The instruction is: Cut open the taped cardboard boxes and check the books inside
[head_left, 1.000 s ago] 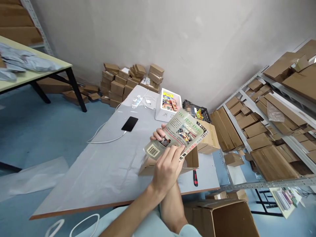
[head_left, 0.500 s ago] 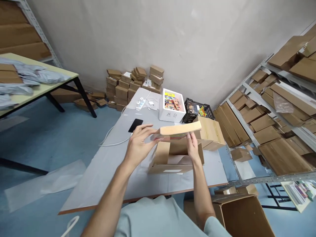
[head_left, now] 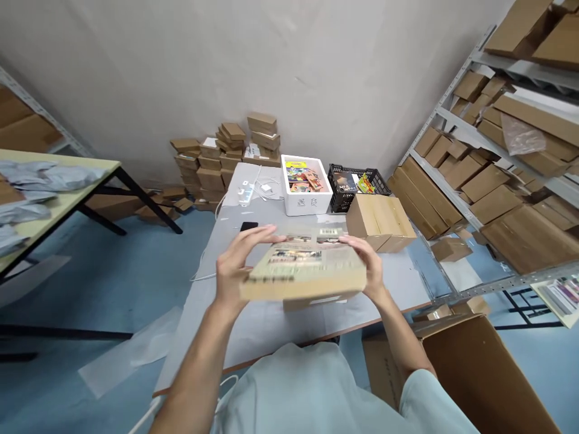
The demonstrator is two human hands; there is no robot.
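Between my two hands, above the table (head_left: 253,337), is a thick book (head_left: 312,256) with cream page edges facing me. Its upward cover carries small pictures, text and a barcode at the far edge; motion blurs the print. My left hand (head_left: 235,265) grips the book's left side, fingers over the far left corner. On the right side, my right hand (head_left: 368,262) clasps it with the thumb near the top edge. Beneath the book, a cardboard box (head_left: 296,305) is mostly hidden. A black phone (head_left: 248,226) lies partly covered behind my left fingers.
A white foam box (head_left: 307,205) of colourful packets and a black crate (head_left: 339,202) stand at the back. A closed carton (head_left: 384,223) sits to the right. Shelves of boxes (head_left: 488,187) line the right; a large open carton (head_left: 479,367) stands below.
The book has tipped from nearly edge-on so its printed cover faces up, and it has come lower and nearer to me. My view has also shifted.
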